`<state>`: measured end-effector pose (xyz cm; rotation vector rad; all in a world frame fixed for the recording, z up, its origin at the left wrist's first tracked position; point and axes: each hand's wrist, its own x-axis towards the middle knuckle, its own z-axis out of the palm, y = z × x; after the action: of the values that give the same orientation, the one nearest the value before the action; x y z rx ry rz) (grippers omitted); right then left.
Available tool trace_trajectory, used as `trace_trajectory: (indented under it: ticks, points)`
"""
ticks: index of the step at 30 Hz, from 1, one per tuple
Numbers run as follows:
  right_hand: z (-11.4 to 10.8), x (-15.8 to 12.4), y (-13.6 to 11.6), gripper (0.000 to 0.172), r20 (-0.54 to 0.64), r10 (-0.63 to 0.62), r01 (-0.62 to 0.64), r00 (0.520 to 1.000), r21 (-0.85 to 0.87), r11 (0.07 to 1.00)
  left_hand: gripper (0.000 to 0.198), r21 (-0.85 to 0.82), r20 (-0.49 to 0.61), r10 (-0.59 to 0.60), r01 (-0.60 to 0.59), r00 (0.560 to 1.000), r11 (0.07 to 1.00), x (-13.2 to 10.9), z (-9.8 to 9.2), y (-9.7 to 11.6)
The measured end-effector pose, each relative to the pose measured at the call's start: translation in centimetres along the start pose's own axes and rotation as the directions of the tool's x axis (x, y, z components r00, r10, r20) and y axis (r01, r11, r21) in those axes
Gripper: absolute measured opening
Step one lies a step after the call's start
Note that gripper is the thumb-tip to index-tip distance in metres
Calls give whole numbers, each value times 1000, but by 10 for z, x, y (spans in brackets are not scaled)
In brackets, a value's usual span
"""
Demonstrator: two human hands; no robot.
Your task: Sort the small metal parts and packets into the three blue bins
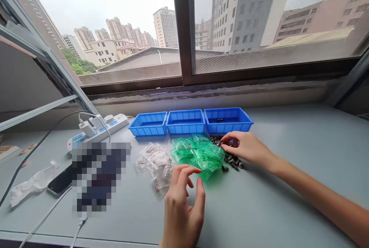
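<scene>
My right hand (245,146) reaches into a pile of small dark cylindrical parts (233,160), thumb and forefinger pinched at one of them. The fingertips partly hide that piece. My left hand (184,202) is raised near the front of the green bags, its thumb and fingers apart and nothing between them. Between the hands lies a heap of green plastic bags (196,152). To its left is a heap of clear small bags (157,161) with little metal-looking pieces inside. One dark part (225,168) sits apart, beside the green heap's right edge.
Three blue bins stand in a row at the back: a left bin (148,129), a middle bin (186,128) and a right bin (227,126) with a dark piece inside. Left are a power strip (98,133), a phone (60,181), cables and crumpled plastic (34,182).
</scene>
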<state>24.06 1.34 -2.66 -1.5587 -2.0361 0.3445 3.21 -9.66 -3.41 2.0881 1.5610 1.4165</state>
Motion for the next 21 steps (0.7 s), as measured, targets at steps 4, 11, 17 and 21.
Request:
trace_trajectory:
  ticks: [4, 11, 17, 21]
  points:
    - [3, -1, 3, 20, -36, -18, 19, 999, 11, 1000, 16, -2, -3, -8, 8, 1000, 1000, -1, -1, 1]
    - [10, -2, 3, 20, -107, -65, 66, 992, 2, 998, 17, -53, 27, -57, 59, 998, 997, -2, 1, 3]
    - [9, -2, -2, 21, -71, -44, 43, 997, -13, 999, 17, -67, 11, -42, 43, 999, 997, -2, 0, 2]
    - [6, -2, -7, 23, -36, -48, 46, 998, -48, 998, 16, -41, 35, -30, 31, 999, 999, -1, 0, 1]
